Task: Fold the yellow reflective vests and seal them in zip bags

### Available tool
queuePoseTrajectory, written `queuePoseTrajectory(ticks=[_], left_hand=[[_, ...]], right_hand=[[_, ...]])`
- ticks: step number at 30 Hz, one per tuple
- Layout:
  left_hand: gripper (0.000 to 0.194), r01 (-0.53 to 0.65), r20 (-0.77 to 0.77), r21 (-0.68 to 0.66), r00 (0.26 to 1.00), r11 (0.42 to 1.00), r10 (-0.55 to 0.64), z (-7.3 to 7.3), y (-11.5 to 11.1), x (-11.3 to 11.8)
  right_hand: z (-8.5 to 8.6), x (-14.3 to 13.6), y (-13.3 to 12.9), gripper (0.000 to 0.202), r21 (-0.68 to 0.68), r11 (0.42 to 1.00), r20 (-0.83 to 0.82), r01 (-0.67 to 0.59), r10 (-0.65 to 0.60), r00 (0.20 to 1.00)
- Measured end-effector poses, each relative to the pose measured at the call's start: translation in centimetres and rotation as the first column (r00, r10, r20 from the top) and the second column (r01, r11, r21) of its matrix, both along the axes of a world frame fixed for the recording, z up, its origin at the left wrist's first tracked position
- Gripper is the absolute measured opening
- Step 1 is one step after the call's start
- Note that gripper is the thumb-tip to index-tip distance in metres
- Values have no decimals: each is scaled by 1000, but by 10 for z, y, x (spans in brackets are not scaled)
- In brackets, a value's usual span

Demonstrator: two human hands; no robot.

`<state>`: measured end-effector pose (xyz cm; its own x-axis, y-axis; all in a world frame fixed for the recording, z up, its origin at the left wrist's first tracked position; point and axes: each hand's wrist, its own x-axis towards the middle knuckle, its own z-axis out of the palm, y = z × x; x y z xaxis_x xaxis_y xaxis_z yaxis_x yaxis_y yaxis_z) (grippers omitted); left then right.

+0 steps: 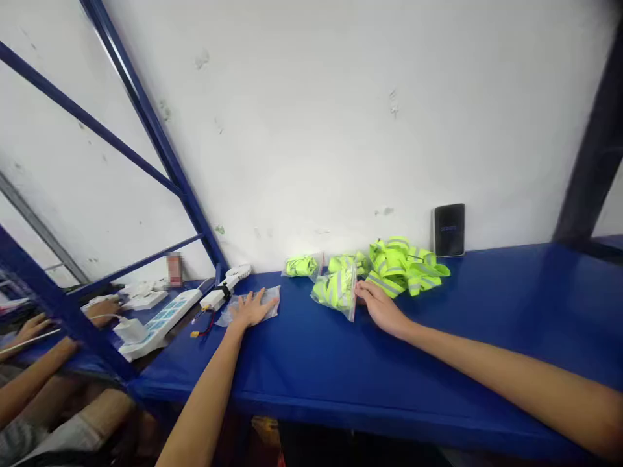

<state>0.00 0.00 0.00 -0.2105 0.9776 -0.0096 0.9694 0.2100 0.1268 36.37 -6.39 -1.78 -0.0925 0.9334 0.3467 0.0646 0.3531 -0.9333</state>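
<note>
- Left hand [249,312], fingers spread, lies over a clear plastic bag [271,306].
- Right hand [380,307] pinches the edge of a bagged neon reflective strap [335,290].

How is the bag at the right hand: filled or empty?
Filled: bright yellow-green striped material shows through the clear plastic bag at the right hand.

Just left of neon-yellow strap heap [402,266]: right hand [382,308], some fingers curled out of sight; zip bag [335,290] partly covers rear straps [348,261]. Farther left of heap: left hand [250,311] hides middle of clear plastic bag [271,301]. Right of heap: lettering on black-faced box [449,237] illegible. Far left of heap: reddish object [175,270] pixelated; co-worker's arm [36,376] cut off by picture edge.
</note>
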Motion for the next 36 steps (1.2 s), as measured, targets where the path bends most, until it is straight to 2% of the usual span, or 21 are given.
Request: queuePoseTrajectory(ticks=[2,4,7,10,12,13,14,16,17,19,21,24,26,28,31,33,34,36], left_hand=[[88,61,-92,132,995,989,-49,1,-3,-2],[76,145,-160,286,982,947,-101,5,-5,-3],[49,288,-230,552,955,782,-190,16,-7,1],[36,347,-170,723,928,598,-333,28,-14,28],[32,443,-140,733,841,517,-523,32,-25,62],[30,521,-158,710,773,473,-614,33,-31,82],[27,618,-215,673,689,406,-693,33,-39,103],[21,770,-337,582,521,261,-784,31,-54,141],[20,796,-360,560,483,229,-798,30,-60,157],[22,794,-345,558,487,242,-803,25,-68,179],[23,780,-296,564,497,271,-816,20,-69,189],[21,768,-188,563,479,306,-858,13,-65,190],[20,728,-69,587,480,354,-874,10,-63,190],[20,637,92,648,479,417,-873,10,-64,190],[25,409,320,767,423,494,-848,12,-65,188],[26,266,375,826,399,497,-837,14,-65,183],[24,229,366,845,410,483,-835,14,-64,180],[19,236,307,858,475,456,-825,14,-60,172]], right_hand=[[-2,1,-1,28,-54,997,-75,-59,55,996],[-2,1,-2,30,-97,988,-117,-118,106,987],[0,3,-4,30,-147,968,-117,-205,189,975],[1,4,-4,30,-137,968,-84,-211,201,976],[1,5,-4,31,-112,975,-51,-191,186,981],[1,5,-3,32,-101,977,-43,-190,187,981],[1,5,-3,32,-89,977,-45,-194,191,981],[3,5,-4,33,-62,977,-59,-202,198,978],[4,5,-5,32,-37,980,-49,-195,193,980],[6,5,-7,31,37,986,5,-163,163,987],[8,4,-10,31,69,987,30,-148,146,989],[10,4,-11,34,-26,980,-71,-196,194,978],[11,4,-10,35,-87,963,-127,-257,245,961],[11,5,-8,34,-112,950,-170,-291,270,948],[10,6,-5,30,-143,956,-254,-255,213,943],[9,6,-5,25,-152,966,-273,-210,163,948],[9,6,-6,23,-143,971,-268,-192,149,952],[9,5,-10,20,-80,985,-228,-155,134,964]])
